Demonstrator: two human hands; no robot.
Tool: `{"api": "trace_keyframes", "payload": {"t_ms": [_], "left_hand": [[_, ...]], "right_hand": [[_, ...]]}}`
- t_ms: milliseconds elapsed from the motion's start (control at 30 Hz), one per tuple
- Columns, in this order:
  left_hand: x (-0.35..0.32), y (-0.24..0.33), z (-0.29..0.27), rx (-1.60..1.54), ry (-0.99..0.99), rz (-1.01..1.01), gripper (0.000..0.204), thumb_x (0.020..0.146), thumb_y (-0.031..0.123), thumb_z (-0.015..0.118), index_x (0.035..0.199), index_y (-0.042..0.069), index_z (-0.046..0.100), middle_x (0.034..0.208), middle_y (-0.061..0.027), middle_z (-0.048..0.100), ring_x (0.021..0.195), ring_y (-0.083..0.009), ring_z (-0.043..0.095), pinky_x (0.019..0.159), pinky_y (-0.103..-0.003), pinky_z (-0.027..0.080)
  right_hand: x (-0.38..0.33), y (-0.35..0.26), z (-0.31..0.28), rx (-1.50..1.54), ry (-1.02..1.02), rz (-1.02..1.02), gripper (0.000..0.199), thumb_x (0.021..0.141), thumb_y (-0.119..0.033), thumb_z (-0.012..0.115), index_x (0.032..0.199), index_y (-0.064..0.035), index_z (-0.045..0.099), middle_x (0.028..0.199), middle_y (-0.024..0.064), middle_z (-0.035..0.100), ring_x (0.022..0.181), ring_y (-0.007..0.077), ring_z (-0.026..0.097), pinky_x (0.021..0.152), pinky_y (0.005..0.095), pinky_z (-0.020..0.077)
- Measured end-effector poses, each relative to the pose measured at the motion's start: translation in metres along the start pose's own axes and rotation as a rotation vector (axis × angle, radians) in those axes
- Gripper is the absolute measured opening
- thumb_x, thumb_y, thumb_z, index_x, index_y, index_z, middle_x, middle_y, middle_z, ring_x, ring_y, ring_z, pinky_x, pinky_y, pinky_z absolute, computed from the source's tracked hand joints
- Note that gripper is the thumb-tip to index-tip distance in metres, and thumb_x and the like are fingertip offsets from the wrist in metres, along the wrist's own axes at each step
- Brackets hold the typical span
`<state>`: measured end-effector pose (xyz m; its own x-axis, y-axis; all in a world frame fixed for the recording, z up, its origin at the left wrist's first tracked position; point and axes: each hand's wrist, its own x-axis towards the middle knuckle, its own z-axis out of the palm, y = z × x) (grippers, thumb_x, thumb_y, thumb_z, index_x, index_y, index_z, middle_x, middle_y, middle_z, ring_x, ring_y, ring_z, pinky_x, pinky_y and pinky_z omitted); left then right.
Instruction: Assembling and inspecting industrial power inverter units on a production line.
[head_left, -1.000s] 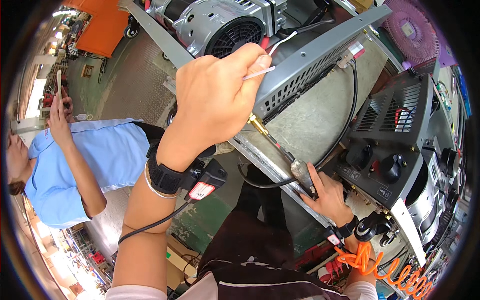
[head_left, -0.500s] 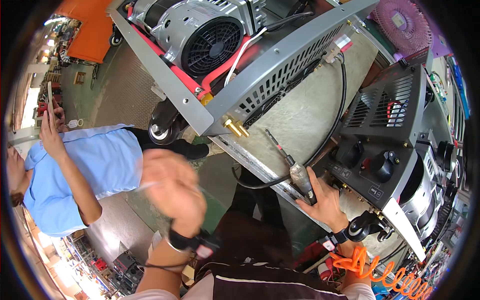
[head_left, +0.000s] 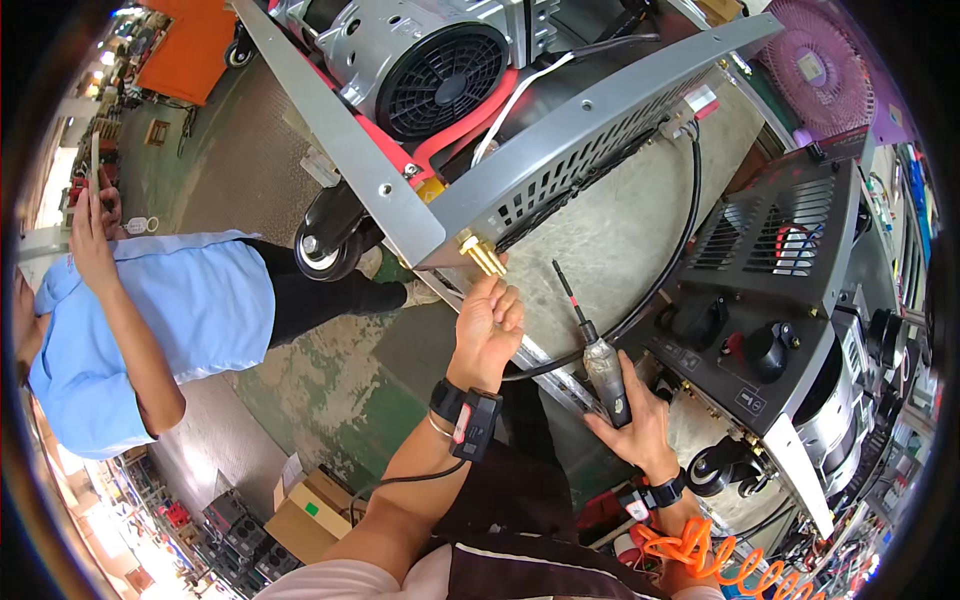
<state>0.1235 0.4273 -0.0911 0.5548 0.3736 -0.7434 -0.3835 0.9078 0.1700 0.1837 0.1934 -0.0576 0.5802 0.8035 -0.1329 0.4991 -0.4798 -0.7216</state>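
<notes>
View: head camera, looking down on both hands.
Left hand (head_left: pixel 490 325): fingers curled in toward the palm, just below the brass fittings; I cannot tell whether they touch, or whether anything is pinched inside.
Right hand (head_left: pixel 645 420): closed around the grip of the power screwdriver (head_left: pixel 603 370).
Power screwdriver: worn grey body, dark shaft with a red band slanting up and left, tip to the right of the brass fittings and apart from them.
Brass fittings (head_left: pixel 482 252): sticking out at the lower left end of the slotted grey panel (head_left: pixel 600 125).
Motor: silver motor (head_left: pixel 350 50) with a round black fan grille (head_left: pixel 443 80), behind the panel; a red hose (head_left: pixel 493 98) and a white wire (head_left: pixel 515 105) run beside it.
Caster (head_left: pixel 330 235): black wheel under the frame, left of the fittings.
Black cable (head_left: pixel 690 235): curving from the panel's right part down toward the screwdriver.
Second machine (head_left: pixel 735 290): dark housing with louvres, right of the cable.
Orange coiled hose (head_left: pixel 745 575): lower right, by the right forearm.
Co-worker: person in a light blue shirt (head_left: pixel 150 340) at left, holding up a flat object (head_left: pixel 96 165).
Fan (head_left: pixel 815 65): pink-purple, upper right.
</notes>
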Motion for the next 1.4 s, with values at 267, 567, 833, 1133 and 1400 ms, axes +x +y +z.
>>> {"api": "trace_keyframes", "payload": {"t_ms": [267,567,833,1133,1400], "left_hand": [[0.013,-0.002,-0.005,-0.135,-0.013,0.001,0.017,0.086,0.016,0.053,0.095,0.002,0.052,0.053,0.0049,0.027,0.043,-0.0054,0.025,0.036,-0.019,0.021],[0.009,-0.005,0.003,-0.142,0.016,0.031,0.011,0.083,0.012,0.053,0.087,0.002,0.053,0.053,0.0042,0.027,0.042,-0.0060,0.026,0.035,-0.020,0.021],[-0.002,-0.012,-0.008,0.170,-0.060,0.180,0.018,0.089,0.011,0.048,0.103,0.002,0.055,0.057,0.0054,0.034,0.045,-0.0037,0.030,0.040,-0.018,0.026],[0.007,-0.003,-0.006,0.098,-0.003,0.098,0.029,0.091,0.023,0.047,0.108,0.000,0.050,0.055,0.0060,0.028,0.045,-0.0044,0.027,0.040,-0.019,0.024],[0.015,-0.006,-0.005,-0.005,-0.018,0.075,0.018,0.087,0.019,0.049,0.092,0.002,0.052,0.054,0.0051,0.029,0.043,-0.0055,0.027,0.036,-0.020,0.023]], "right_hand": [[0.006,0.007,-0.001,0.112,0.042,0.007,0.085,0.059,-0.021,0.075,0.131,0.0012,0.035,0.095,0.0223,0.060,0.082,0.0357,0.061,0.070,0.0364,0.0494],[0.007,0.004,-0.004,0.117,0.007,0.029,0.085,0.060,-0.020,0.075,0.131,0.0009,0.035,0.097,0.0234,0.060,0.084,0.0366,0.061,0.073,0.0369,0.0491],[0.006,0.004,-0.004,0.096,-0.011,0.037,0.084,0.060,-0.022,0.075,0.131,0.0012,0.035,0.100,0.0243,0.059,0.087,0.0372,0.061,0.074,0.0370,0.0492],[0.005,0.005,-0.005,0.061,-0.027,0.061,0.084,0.060,-0.024,0.074,0.131,0.0005,0.035,0.100,0.0217,0.060,0.083,0.0342,0.062,0.073,0.0358,0.0499],[0.005,0.008,-0.005,-0.005,-0.019,0.056,0.084,0.062,-0.030,0.073,0.131,-0.0008,0.034,0.100,0.0213,0.060,0.085,0.0342,0.062,0.073,0.0369,0.0496]]}}
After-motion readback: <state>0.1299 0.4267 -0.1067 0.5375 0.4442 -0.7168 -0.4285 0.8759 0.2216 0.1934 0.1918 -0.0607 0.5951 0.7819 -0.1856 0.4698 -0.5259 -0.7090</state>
